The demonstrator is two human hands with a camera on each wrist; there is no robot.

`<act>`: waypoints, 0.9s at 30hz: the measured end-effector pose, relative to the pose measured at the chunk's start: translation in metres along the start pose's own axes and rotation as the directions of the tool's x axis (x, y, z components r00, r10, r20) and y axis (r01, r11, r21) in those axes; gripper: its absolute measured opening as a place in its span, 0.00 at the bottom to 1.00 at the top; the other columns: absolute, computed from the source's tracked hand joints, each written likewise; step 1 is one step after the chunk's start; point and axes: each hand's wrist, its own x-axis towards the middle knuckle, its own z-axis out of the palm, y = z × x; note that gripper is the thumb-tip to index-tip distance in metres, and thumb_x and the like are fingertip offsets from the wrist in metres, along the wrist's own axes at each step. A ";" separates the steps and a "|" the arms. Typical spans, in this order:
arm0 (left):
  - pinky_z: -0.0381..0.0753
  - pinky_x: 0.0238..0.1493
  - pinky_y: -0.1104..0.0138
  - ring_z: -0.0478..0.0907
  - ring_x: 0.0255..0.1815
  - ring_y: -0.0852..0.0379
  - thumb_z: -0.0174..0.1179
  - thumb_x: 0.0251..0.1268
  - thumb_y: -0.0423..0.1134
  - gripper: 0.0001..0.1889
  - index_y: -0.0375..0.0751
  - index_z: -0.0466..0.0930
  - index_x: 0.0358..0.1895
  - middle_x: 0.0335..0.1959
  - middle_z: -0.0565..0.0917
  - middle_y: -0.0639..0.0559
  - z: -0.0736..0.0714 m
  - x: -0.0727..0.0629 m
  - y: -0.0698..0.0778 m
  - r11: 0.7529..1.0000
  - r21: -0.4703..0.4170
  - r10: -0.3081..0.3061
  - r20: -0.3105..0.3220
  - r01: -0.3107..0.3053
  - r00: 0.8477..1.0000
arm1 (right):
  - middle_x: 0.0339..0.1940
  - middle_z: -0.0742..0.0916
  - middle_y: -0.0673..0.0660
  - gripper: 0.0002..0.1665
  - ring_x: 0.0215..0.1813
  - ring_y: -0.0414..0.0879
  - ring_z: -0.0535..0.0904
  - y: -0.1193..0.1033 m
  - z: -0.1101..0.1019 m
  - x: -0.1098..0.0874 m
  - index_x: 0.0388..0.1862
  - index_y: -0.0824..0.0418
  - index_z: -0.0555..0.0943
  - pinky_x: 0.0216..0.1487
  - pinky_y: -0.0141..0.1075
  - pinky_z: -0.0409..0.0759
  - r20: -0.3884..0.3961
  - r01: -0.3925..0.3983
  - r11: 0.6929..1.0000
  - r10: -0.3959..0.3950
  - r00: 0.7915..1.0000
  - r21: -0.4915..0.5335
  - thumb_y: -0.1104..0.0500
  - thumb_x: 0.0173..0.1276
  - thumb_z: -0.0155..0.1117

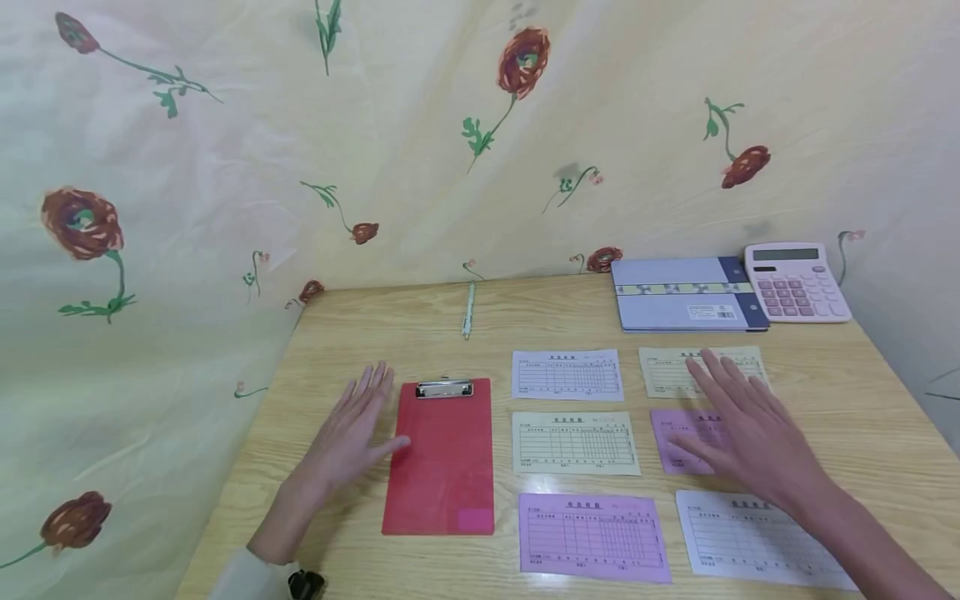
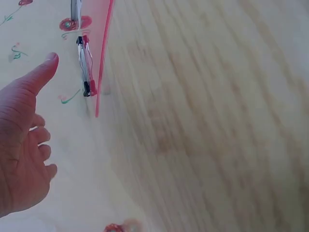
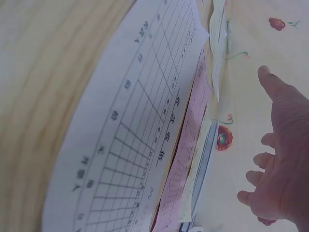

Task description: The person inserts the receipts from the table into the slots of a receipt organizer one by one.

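Beside the left edge of a red clipboard (image 1: 441, 467), my left hand (image 1: 348, 442) is held with fingers extended, its thumb over the board's edge. The clipboard lies flat with its metal clip (image 1: 444, 388) at the far end. My right hand (image 1: 750, 425) hovers with straight fingers over the right column of printed slips, partly covering a cream slip (image 1: 660, 375), a purple slip (image 1: 675, 425) and a white slip (image 1: 750, 542). The left column has a white slip (image 1: 567, 375), a cream slip (image 1: 576, 443) and a purple slip (image 1: 595, 537). Neither hand holds anything.
A pen (image 1: 468, 312) lies near the table's back edge. At the back right are a blue folder (image 1: 667, 304) and a pink calculator (image 1: 798, 283), side by side. Flower-patterned cloth (image 1: 420, 125) rises behind the wooden table (image 1: 352, 325).
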 end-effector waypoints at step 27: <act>0.70 0.73 0.52 0.64 0.80 0.42 0.76 0.65 0.38 0.47 0.35 0.60 0.83 0.81 0.65 0.37 0.018 0.049 -0.008 0.951 -0.249 0.143 -0.169 -0.183 0.975 | 0.71 0.78 0.74 0.50 0.65 0.74 0.77 -0.012 0.036 0.081 0.81 0.65 0.67 0.61 0.68 0.76 0.066 -0.145 0.900 0.129 0.989 0.411 0.51 0.67 0.80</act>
